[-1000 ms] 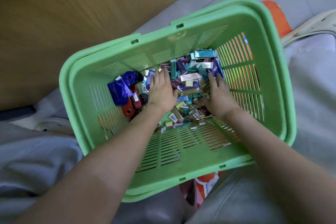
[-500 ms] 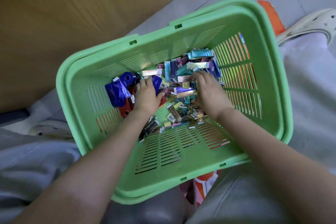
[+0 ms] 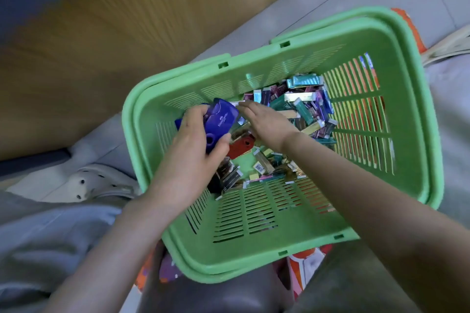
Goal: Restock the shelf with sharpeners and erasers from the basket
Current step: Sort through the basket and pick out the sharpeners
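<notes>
**Lifted: blue sharpener (image 3: 221, 119) leaves the pile**

Head view: since half a second ago the left hand (image 3: 193, 150) has risen, fingers and thumb curled round the blue sharpener above the green basket (image 3: 254, 256). The right hand (image 3: 267, 122), fingers straight, rests on the wrapped erasers (image 3: 300, 104) inside.

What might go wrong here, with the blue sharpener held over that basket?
The left hand grips the blue sharpener between thumb and fingers, so it might slip back into the pile. The green basket seems to rest tilted on the person's lap; the right hand reaching among the erasers could tip it and spill them.
</notes>
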A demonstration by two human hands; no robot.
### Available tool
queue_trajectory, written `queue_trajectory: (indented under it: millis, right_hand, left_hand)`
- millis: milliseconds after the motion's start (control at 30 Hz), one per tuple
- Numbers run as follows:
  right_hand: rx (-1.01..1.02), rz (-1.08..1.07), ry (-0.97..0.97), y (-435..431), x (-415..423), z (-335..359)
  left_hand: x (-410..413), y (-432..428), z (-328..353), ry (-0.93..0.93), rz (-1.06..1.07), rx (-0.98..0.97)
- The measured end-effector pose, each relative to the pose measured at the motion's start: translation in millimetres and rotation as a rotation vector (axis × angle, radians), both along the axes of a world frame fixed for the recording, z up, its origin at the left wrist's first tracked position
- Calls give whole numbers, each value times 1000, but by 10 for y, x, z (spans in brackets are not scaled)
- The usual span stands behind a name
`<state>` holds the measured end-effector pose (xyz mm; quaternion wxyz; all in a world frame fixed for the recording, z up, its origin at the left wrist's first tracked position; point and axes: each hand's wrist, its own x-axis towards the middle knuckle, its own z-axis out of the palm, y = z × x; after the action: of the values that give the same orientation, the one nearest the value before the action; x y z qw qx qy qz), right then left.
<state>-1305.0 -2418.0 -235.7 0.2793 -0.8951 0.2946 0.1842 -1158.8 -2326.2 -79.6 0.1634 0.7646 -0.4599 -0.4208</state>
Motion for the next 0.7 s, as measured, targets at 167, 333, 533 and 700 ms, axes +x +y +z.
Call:
queue_trajectory:
  millis: [167, 333, 533, 700]
  right_hand:
    - [-48, -58, 186, 153, 441, -213]
    - [-109, -87, 326, 295, 534, -262]
    - [32, -96, 308, 287, 483, -80]
    - [-38, -207, 255, 101, 163, 171]
  left_hand:
    - [279, -11, 80, 143, 143, -38]
    - [401, -49, 84, 166, 220, -93]
    - [381, -5, 57, 218, 234, -79]
    - [305, 44, 47, 252, 263, -82]
